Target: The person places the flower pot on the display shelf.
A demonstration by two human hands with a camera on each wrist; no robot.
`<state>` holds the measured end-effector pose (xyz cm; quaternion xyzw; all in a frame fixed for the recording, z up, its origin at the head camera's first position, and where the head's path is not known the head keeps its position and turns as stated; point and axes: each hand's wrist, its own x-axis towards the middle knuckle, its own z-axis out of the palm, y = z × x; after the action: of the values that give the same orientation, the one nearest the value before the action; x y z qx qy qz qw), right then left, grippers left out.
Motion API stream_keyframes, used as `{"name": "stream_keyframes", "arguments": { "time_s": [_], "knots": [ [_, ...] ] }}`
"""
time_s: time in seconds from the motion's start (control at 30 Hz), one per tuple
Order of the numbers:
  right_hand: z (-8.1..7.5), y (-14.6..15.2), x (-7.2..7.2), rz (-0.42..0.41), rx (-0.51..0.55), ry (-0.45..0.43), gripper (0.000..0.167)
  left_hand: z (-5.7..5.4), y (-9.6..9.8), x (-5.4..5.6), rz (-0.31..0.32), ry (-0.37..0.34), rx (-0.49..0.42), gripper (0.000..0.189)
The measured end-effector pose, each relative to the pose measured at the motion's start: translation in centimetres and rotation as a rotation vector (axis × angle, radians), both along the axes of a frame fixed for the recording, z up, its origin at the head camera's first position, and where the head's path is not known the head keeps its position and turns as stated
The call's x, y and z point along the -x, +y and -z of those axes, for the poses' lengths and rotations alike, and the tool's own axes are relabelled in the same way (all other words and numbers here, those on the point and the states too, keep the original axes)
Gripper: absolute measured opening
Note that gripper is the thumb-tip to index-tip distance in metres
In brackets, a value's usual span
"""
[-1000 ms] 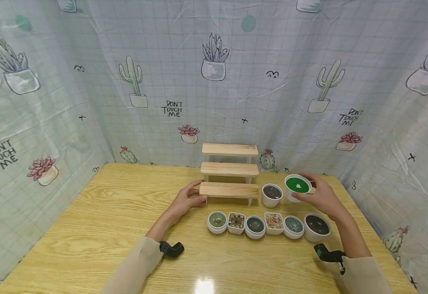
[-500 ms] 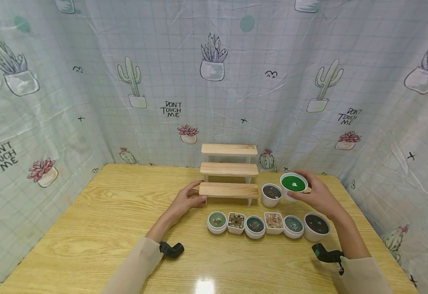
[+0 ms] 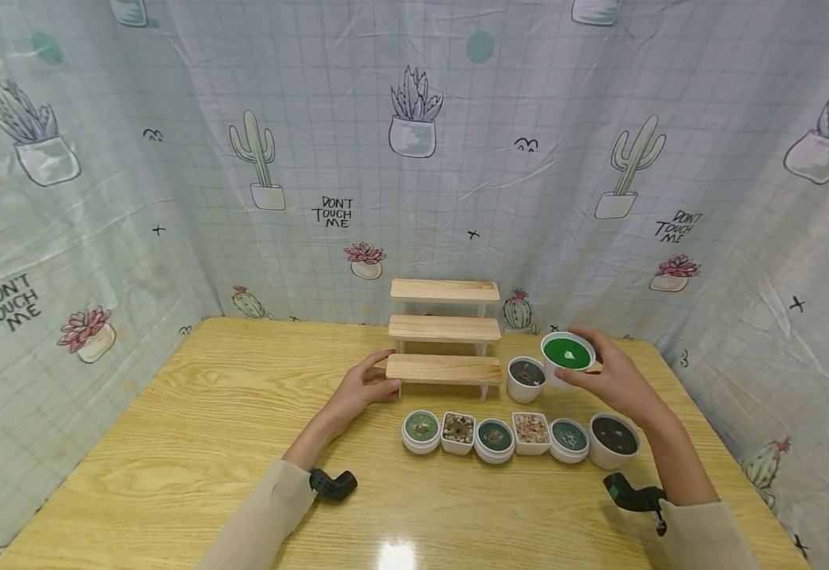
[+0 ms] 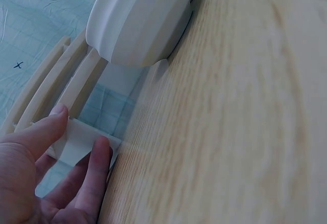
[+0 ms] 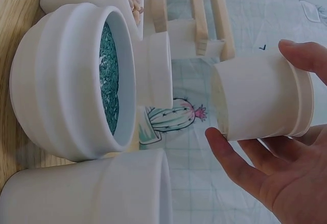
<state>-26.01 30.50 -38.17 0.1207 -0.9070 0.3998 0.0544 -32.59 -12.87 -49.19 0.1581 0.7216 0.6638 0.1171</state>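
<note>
In the head view my left hand grips the left end of the lowest shelf of a three-tier wooden stand. The left wrist view shows the thumb on the plank's end and fingers around the white leg. To the right of the stand, my right hand holds a white pot with a green filling between thumb and fingers. In the right wrist view this white pot is off the table. Just left of it in the head view stands a white pot with dark filling.
In front of the stand runs a row of small white pots, among them a green-filled one and square pebble-filled ones. A larger dark-filled pot ends the row on the right. A cactus-print curtain hangs behind the table.
My right hand has carried the green-filled pot a little left and slightly up in view, closer to the dark-filled pot by the stand. The left hand has stayed on the stand.
</note>
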Motion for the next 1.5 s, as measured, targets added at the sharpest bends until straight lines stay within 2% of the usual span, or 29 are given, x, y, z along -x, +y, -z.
{"name": "stream_keyframes", "arguments": {
  "time_s": [0.37, 0.7, 0.9, 1.1, 1.27, 1.5],
  "knots": [
    [-0.2, 0.0, -0.1, -0.018, 0.020, -0.003, 0.080, -0.3, 0.2, 0.1, 0.011, 0.011, -0.016, 0.075],
    [-0.7, -0.3, -0.3, 0.004, 0.014, -0.018, 0.082, -0.5, 0.4, 0.2, 0.009, 0.023, -0.006, 0.074],
    [-0.9, -0.7, -0.4, -0.010, 0.027, -0.014, 0.082, -0.3, 0.4, 0.1, 0.010, 0.016, -0.010, 0.075],
    [-0.7, -1.2, -0.5, -0.017, 0.047, -0.017, 0.081, 0.0, -0.2, 0.0, -0.019, 0.010, -0.009, 0.075],
    [-0.5, -1.2, -0.7, -0.007, 0.037, -0.010, 0.080, 0.0, -0.4, 0.1, 0.011, 0.013, -0.001, 0.077],
    [-0.7, -1.3, -0.1, -0.027, 0.011, -0.009, 0.081, 0.2, -0.2, 0.1, -0.003, 0.011, -0.001, 0.075]
  ]
}}
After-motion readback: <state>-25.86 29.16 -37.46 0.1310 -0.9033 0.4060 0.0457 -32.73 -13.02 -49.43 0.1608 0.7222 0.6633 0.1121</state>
